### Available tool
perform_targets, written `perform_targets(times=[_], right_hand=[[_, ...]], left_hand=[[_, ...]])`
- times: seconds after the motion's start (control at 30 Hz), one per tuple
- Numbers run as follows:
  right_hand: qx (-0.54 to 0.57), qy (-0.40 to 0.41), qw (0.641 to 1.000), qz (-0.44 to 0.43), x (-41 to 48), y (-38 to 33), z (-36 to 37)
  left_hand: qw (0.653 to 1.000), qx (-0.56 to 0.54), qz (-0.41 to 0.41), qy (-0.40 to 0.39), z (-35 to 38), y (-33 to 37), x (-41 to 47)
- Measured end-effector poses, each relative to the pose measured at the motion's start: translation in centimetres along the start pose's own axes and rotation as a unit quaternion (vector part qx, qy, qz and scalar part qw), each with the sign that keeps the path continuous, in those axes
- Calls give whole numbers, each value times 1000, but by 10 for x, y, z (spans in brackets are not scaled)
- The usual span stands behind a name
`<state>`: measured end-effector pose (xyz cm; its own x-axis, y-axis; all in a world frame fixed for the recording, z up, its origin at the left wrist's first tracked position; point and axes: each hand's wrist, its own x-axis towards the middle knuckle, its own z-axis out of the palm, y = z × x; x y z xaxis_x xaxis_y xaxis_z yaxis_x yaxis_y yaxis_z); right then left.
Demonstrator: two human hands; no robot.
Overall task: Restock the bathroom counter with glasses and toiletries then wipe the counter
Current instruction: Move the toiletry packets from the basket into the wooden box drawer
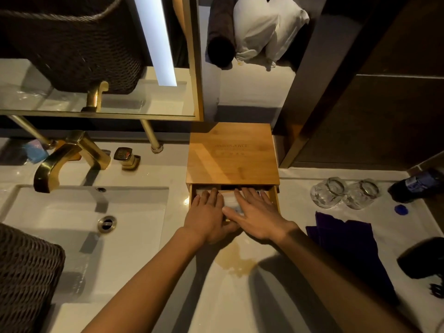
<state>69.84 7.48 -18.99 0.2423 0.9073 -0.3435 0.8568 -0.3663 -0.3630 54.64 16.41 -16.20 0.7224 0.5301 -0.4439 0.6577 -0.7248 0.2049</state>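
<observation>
A bamboo toiletry box [231, 156] stands at the back of the white counter [240, 296], its drawer [274, 198] pulled out toward me. White packets [229, 199] lie in the drawer. My left hand [207, 218] and my right hand [254, 216] both lie flat over the drawer, fingers spread, pressing on the packets. Two clear glasses [344, 193] stand upside down to the right of the box. A folded purple cloth [348, 239] lies in front of them. A yellowish liquid stain [236, 261] marks the counter just below my hands.
A white sink [79, 227] with a gold faucet [69, 157] is on the left. A dark wicker basket [26, 277] sits at the lower left. A dark bottle [416, 186] lies at the right edge beside its blue cap [400, 209]. A black hair dryer [422, 258] lies at right.
</observation>
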Motion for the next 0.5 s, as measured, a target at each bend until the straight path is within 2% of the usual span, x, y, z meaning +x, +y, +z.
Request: perform_targets(times=[0.1,0.2,0.3,0.5], right_hand=[[4,16,1000,-26,-18,1,4],[-34,-27,999,-31,-22,3,9],[-10,-37,999,-12,-10,1,7],[6,11,1000,-5,3,-6,-2]], left_hand=[[999,2,41,25,12,-2,-16],[999,8,35,-25,15,-4,-17],[999,1,15,-50,8,-1,-4],[999,11,1,-52,-4,0,10]])
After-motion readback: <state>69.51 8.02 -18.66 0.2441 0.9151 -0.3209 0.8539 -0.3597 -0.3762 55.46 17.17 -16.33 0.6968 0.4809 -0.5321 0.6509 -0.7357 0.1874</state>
